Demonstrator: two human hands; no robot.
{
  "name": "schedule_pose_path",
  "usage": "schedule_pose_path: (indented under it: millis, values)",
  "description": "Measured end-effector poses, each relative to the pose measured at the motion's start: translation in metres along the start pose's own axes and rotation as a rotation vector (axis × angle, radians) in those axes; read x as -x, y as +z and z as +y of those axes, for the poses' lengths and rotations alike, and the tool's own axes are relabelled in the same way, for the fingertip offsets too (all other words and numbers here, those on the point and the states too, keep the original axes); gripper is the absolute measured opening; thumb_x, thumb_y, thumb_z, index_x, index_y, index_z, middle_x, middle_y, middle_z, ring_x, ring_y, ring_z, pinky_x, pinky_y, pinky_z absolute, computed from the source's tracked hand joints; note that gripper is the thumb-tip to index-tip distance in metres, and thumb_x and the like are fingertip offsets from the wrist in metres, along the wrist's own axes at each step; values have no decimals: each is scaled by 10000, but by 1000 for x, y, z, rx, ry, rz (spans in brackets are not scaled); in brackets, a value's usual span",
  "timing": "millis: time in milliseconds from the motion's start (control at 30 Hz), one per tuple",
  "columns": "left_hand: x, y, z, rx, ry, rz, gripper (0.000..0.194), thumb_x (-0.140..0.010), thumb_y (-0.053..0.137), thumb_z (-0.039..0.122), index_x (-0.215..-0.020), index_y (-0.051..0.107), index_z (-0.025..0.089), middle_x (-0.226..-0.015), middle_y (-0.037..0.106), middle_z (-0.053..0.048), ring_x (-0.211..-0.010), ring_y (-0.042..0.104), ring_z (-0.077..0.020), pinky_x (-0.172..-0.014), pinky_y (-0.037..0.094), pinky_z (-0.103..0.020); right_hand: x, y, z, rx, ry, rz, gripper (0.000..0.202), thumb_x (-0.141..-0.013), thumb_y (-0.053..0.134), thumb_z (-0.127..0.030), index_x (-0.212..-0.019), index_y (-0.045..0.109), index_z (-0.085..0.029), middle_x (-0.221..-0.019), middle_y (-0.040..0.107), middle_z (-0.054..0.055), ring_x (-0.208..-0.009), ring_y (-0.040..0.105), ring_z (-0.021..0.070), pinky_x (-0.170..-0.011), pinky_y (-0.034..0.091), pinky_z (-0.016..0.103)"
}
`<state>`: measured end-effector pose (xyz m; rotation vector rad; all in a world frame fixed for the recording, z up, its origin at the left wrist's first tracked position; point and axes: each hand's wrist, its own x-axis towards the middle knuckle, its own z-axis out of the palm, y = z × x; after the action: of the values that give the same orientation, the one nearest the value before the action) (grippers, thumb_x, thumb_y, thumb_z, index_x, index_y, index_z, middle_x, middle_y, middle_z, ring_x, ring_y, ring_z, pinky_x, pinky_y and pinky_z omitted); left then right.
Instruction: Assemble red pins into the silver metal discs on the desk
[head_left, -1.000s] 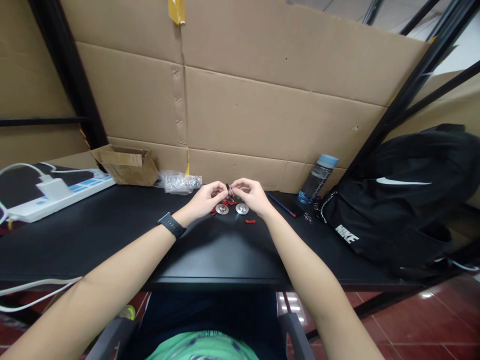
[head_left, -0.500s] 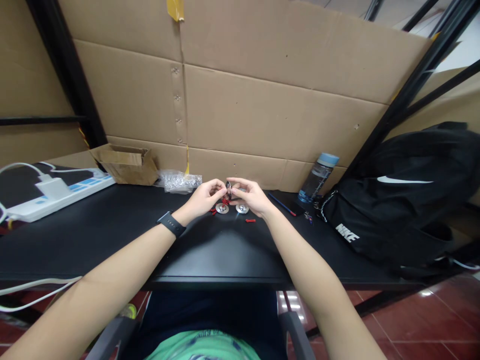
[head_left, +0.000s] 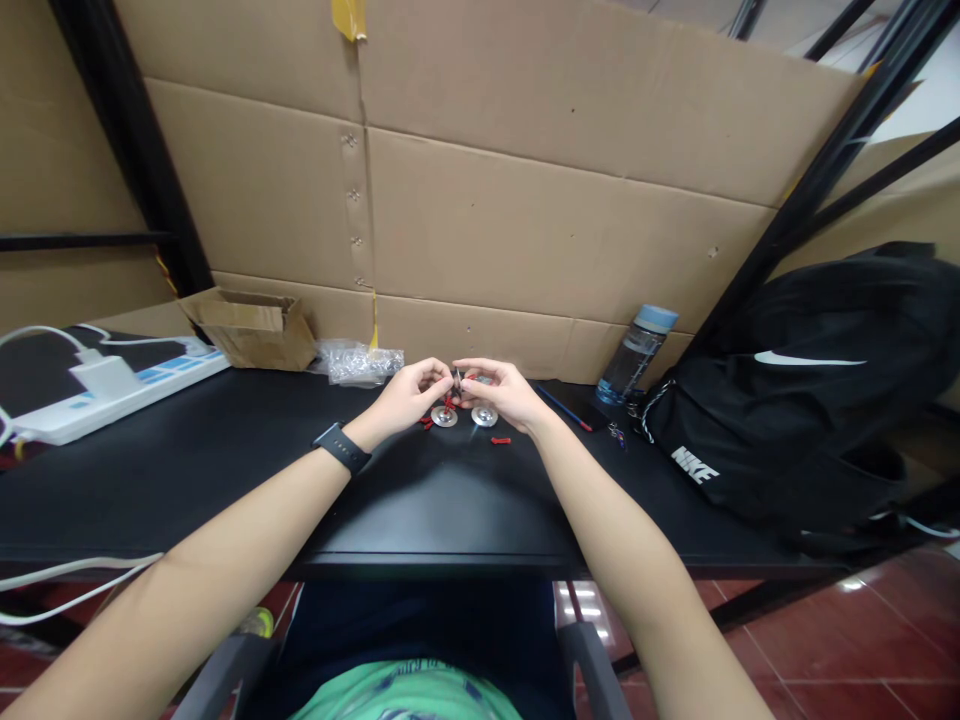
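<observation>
Both my hands meet above the far middle of the table, around a small metal disc (head_left: 460, 379) turned edge-on, which looks like a finger cymbal. My left hand (head_left: 417, 386) pinches it from the left with thumb and index finger. From the other side, my right hand (head_left: 501, 388) grips it between thumb and fingers. Red cord (head_left: 449, 402) shows just under the fingertips; what it is fixed to is partly hidden. Below the hands lie two silver, domed finger cymbals, a left one (head_left: 444, 417) and a right one (head_left: 484, 417). A short red strap piece (head_left: 500, 441) lies nearby.
Clear plastic wrap (head_left: 360, 364) and an open cardboard box (head_left: 255, 330) stand behind to the left, beside a white power strip (head_left: 127, 395). Rightward are a blue pen (head_left: 564, 408), a water bottle (head_left: 636, 358) and a black backpack (head_left: 810, 400). A cardboard wall (head_left: 525, 220) backs the table.
The disc between my fingers has turned and now shows a thinner edge. My right fingers have shifted slightly around it; the things on the table have not moved.
</observation>
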<state>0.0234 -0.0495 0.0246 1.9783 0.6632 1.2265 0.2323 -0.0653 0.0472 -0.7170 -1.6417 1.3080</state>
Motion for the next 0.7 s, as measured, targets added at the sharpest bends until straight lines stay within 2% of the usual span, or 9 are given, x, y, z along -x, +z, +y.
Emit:
schedule_pose_path:
  millis: [200, 333, 533, 700]
  values:
    - [3, 0, 4, -94, 11, -45, 298, -943, 573, 471, -957, 578, 174, -843, 686, -41, -755, 673, -168, -694, 516, -269, 1, -1, 0, 11, -4, -10, 475, -734, 838, -383, -1168, 726, -222, -921, 674, 9, -781, 722, 150, -768, 621, 289]
    - [4, 0, 6, -126, 22, -56, 302, -953, 552, 476, -957, 584, 175, -847, 690, -41, -757, 671, -169, -696, 513, -267, 0, -3, 1, 15, 11, 0, 479, -739, 839, -370, -1179, 724, -221, -1042, 689, 35, -763, 722, 135, -744, 620, 270]
    - [3, -1, 2, -170, 39, -8, 268, -959, 552, 444, -961, 595, 180, -867, 687, -43, -771, 668, -171, -717, 517, -278, -1, -3, 2, 18, 11, 13, 488, -748, 832, -384, -1190, 714, -215, -1175, 691, 86, -745, 725, 136, -692, 619, 261]
    - [2, -1, -1, -159, 36, 15, 262, -943, 578, 440, -959, 605, 180, -886, 694, -49, -792, 679, -180, -742, 529, -293, 0, -2, 1, 19, 6, -19, 506, -738, 838, -388, -1193, 707, -209, -1180, 701, 94, -782, 734, 162, -758, 631, 313]
